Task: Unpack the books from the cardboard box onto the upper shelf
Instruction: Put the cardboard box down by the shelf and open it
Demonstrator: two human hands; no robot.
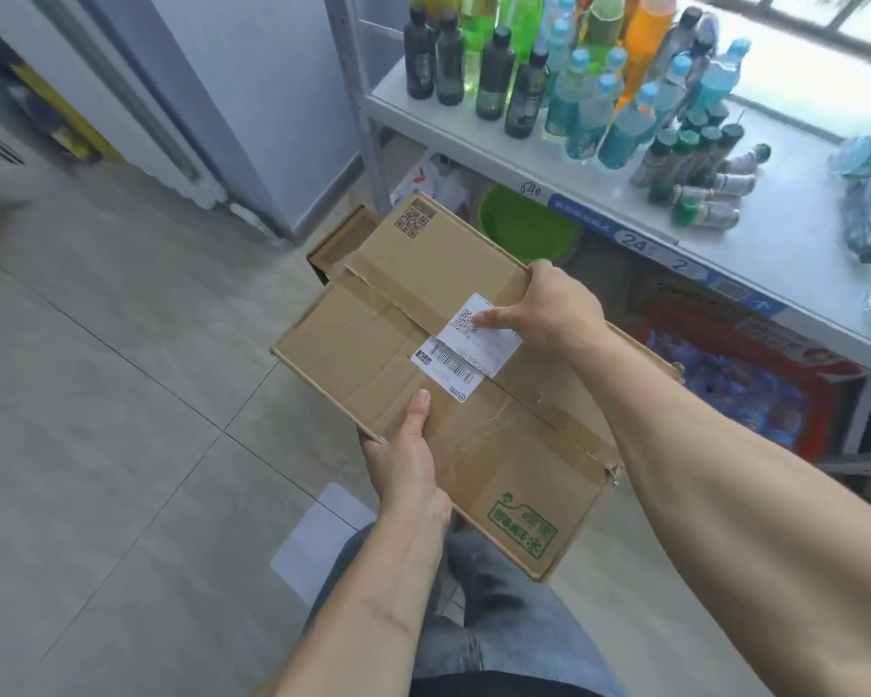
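Box held mid-air over tiled floor, left of the shelf; flaps lie down, tape torn, no books visible. Left hand grips the near-left edge, thumb on top, fingers hidden under, probably taking the weight. Right hand clasps the far edge, thumb flat on the white label, steadying it. Likely about to open it. Shelf at right crowded with bottles; green basin below.

This looks like a small shop. At the upper right, a white shelf holds many drink bottles, and price tags run along its front edge.
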